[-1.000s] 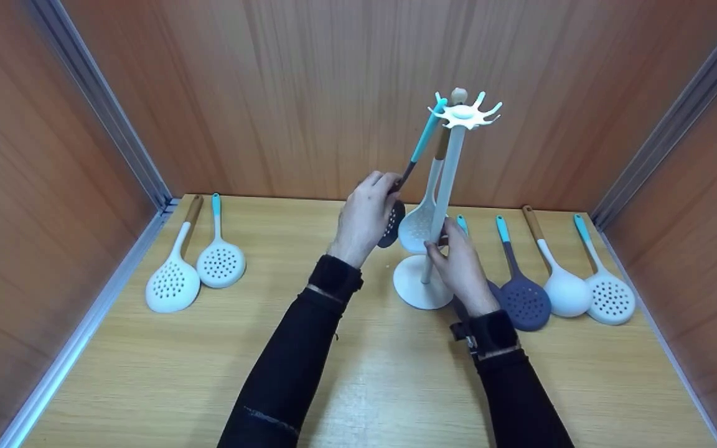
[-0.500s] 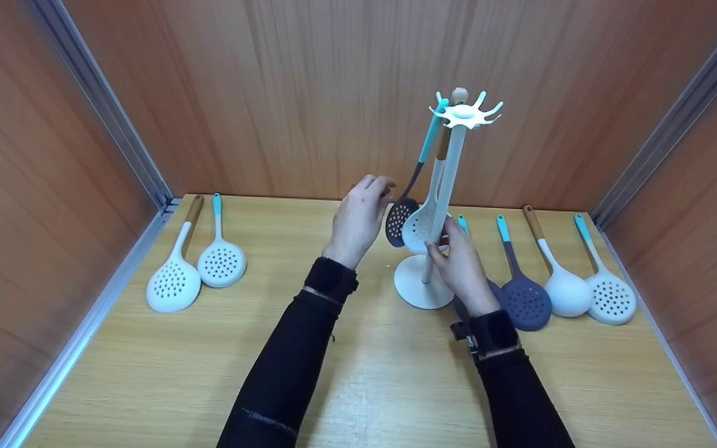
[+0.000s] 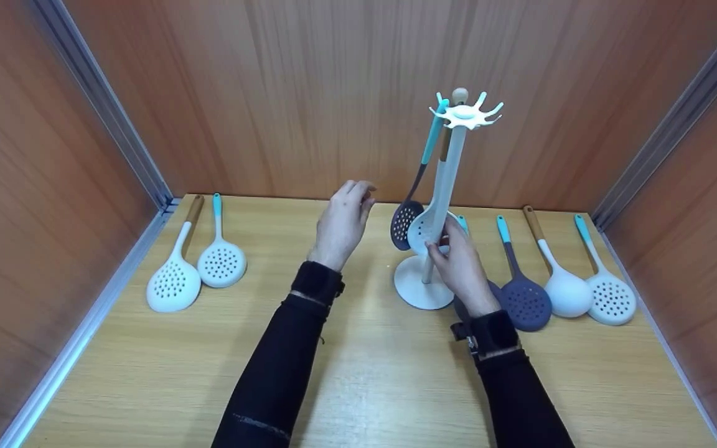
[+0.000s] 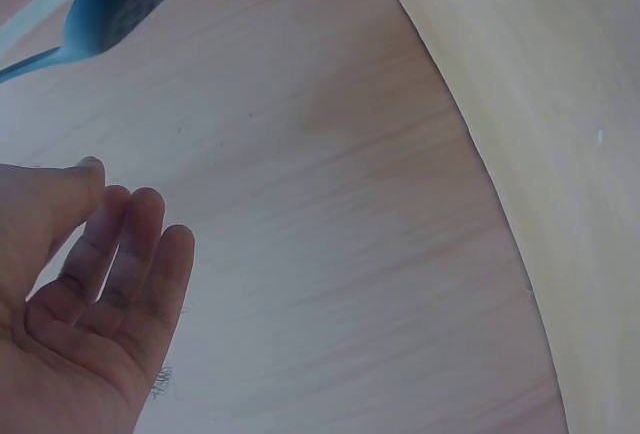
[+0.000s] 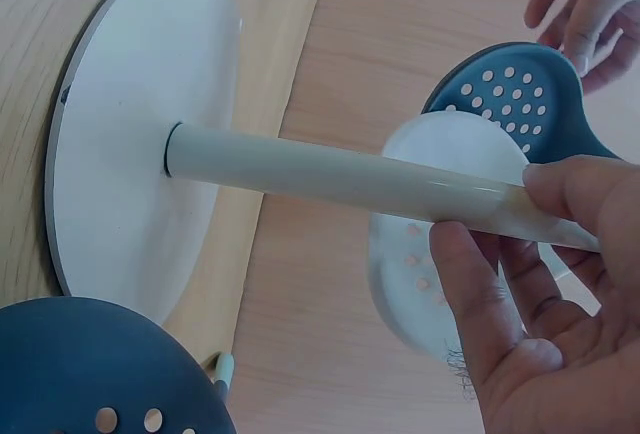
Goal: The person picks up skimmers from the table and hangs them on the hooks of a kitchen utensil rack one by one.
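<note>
My right hand [image 3: 463,267] grips the white post of a utensil stand [image 3: 449,180], low above its round base [image 5: 150,154]. From the stand's hooked top hangs a dark slotted skimmer [image 3: 406,224] with a turquoise handle. Beside it hangs a white slotted utensil [image 3: 421,231] with a brown handle, partly behind the post. My left hand [image 3: 341,224] is in the air left of the skimmer, apart from it and holding nothing. In the left wrist view the left fingers [image 4: 170,264] are loosely bent, and the skimmer [image 4: 125,4] shows at the top left.
At the left lie a white slotted turner [image 3: 173,285] and a white skimmer [image 3: 221,264]. To the right lie a dark slotted turner [image 3: 525,303], a white ladle [image 3: 569,292] and a white skimmer [image 3: 611,298]. Another dark utensil is partly behind my right hand. Wooden walls [image 3: 358,93] enclose the table.
My left hand has let go of the dark skimmer and moved left, away from it. The skimmer hangs freely and has swung right toward the post. My right hand stays on the post.
</note>
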`<state>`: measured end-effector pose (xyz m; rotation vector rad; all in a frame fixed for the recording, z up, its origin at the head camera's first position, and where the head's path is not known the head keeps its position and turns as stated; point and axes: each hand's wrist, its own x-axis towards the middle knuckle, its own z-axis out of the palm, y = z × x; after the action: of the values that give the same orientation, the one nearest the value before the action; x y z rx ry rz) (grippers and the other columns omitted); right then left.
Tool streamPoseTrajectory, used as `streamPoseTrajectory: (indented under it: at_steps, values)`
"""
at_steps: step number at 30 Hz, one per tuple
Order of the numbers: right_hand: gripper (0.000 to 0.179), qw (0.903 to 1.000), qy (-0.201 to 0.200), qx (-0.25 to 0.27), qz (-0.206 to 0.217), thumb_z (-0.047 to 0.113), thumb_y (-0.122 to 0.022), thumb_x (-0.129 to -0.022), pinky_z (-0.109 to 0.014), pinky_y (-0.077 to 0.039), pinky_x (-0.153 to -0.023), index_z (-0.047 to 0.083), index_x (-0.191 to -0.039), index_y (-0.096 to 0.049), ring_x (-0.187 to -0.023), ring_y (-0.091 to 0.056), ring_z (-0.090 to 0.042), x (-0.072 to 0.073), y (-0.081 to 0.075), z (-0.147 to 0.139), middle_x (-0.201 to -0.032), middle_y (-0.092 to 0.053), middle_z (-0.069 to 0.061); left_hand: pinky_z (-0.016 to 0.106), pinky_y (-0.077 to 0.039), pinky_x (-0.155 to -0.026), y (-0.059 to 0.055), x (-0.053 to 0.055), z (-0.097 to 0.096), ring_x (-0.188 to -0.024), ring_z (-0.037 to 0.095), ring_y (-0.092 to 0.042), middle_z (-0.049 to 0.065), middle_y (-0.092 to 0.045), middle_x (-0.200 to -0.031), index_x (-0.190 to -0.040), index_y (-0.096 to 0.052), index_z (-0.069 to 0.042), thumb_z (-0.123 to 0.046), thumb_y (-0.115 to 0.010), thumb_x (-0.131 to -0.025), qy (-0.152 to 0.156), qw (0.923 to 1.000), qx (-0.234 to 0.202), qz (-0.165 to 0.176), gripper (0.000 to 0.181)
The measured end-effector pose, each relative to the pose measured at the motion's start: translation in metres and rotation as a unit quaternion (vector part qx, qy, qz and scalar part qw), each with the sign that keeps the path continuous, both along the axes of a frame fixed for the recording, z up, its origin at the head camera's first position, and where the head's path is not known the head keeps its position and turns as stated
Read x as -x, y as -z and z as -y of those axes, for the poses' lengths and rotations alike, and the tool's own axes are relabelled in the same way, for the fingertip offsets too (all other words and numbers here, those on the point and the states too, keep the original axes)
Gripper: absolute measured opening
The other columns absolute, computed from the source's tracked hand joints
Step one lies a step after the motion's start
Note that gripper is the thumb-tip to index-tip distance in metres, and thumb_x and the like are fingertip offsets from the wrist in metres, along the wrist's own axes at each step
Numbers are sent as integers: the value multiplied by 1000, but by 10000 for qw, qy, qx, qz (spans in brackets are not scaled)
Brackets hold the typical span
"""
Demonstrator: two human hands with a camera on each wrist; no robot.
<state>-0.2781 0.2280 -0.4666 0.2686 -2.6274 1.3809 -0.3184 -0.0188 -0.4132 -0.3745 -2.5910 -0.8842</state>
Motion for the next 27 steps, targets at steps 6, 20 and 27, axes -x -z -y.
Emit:
streamPoseTrajectory:
  at_steps: [6, 20, 27]
  values:
    - [59, 10000, 5, -45, 74, 7, -68, -118, -60, -67, -113, 4, -173, -49, -134, -74, -44, -1, -1, 0, -160, -65, -24, 43, -71, -94, 6, 1, 15, -116, 29, -80, 13, -78, -130, -142, -76, -7, -19, -66, -122, -157, 9999, 28, -11, 25]
    - [56, 9999, -40, -48, -92, 4, -67, -118, -65, -64, -118, -2, -170, -50, -135, -74, -48, 1, 2, -1, -157, -65, -28, 51, -69, -100, 17, 3, 48, -128, 32, -78, 15, -79, -138, -145, -75, -8, -26, -68, -121, -677, 9973, -148, 249, 31]
    - [57, 10000, -9, -58, -23, 6, -67, -118, -63, -65, -116, -1, -171, -48, -134, -74, -47, 1, 1, 0, -157, -65, -28, 54, -68, -101, 22, 6, 62, -127, 35, -76, 17, -78, -137, -146, -74, -7, -25, -68, -120, -821, 9961, -150, 276, 33]
